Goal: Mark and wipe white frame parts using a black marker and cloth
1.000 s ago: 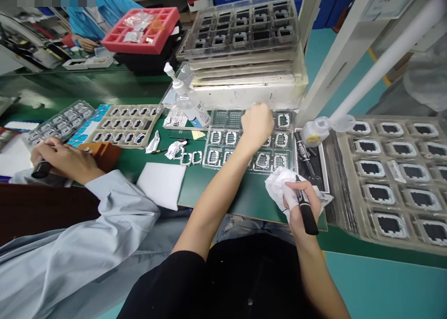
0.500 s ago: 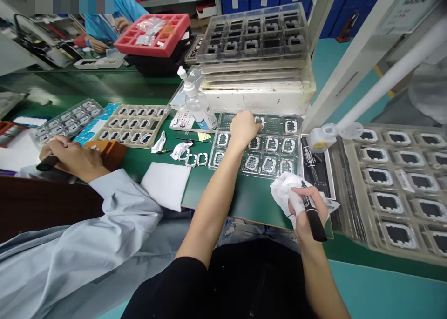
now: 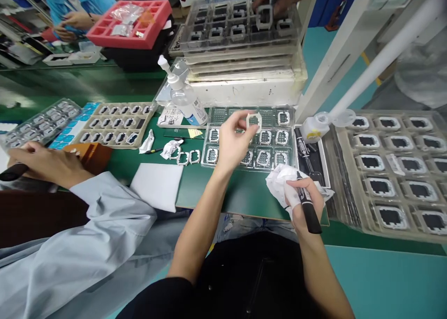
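Above a clear plastic tray (image 3: 206, 123), my left hand (image 3: 233, 139) pinches a small white frame part (image 3: 254, 122) by its edges. More such white frames sit in the tray's pockets, and a few of its back pockets hold none. My right hand (image 3: 307, 202) is closed around a black marker pen (image 3: 309, 207), which slants with its thick black end toward me. The same hand also grips a crumpled white cloth (image 3: 279, 184), bunched under the pen over the table's front edge.
Stacked trays of frames stand at the back (image 3: 240, 72) and right (image 3: 380, 188). Another person's hand (image 3: 279, 0) holds a frame over the back stack. A pump bottle (image 3: 188, 102), loose frames (image 3: 182, 158) and a white cloth pad (image 3: 157, 184) lie leftward. A co-worker's arm (image 3: 115, 202) is at left.
My left hand has lifted a white frame out of the tray and drawn it toward me. A person's hand has appeared over the back stack. My right hand still grips the pen and cloth.
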### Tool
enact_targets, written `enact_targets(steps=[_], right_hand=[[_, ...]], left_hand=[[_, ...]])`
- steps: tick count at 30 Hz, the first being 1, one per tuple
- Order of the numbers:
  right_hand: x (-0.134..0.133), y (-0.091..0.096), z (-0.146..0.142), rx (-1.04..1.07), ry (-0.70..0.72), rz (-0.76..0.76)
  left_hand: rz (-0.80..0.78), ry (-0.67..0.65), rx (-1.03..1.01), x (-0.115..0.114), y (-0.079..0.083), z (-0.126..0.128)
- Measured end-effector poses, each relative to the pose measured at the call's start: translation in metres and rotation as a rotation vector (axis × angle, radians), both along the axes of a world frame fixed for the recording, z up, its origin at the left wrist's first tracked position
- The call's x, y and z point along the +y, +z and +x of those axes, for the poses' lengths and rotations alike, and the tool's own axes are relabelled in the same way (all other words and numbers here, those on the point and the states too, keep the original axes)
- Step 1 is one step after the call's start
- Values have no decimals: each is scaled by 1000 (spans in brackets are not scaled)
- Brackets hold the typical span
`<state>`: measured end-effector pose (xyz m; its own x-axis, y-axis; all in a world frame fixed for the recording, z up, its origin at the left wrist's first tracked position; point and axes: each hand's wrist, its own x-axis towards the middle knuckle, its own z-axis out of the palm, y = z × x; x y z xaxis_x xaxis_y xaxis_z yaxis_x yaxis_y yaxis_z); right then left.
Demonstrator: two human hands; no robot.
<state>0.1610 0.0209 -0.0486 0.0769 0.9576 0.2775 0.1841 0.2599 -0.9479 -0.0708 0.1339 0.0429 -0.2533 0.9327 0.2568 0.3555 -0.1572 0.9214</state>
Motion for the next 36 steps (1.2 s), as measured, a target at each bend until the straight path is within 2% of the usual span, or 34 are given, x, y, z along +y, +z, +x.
enact_targets(steps=[3, 5, 7, 9, 15, 21, 29, 36], right_hand=[[-2, 4, -4, 80, -56, -18], [-3, 7, -6, 85, -81, -9], [-3, 13, -8, 53, -100, 9], [-2, 19, -10, 20, -105, 27], [-1, 37, -19, -32, -86, 21], [-6, 38, -22, 10, 15, -84], [-3, 49, -27, 27, 41, -81], [-2, 45, -22, -27, 63, -113]], left_hand=[[-105, -116, -337, -58, -15, 12], [-198, -168, -490, -90, -27, 23], [-256, -181, -587, -111, -38, 33], [-286, -188, -645, -123, -46, 41], [-325, -240, -598, -131, -48, 54], [-341, -214, -588, -130, -48, 54], [-370, -257, -491, -134, -51, 47], [-357, -244, -360, -135, -50, 45]])
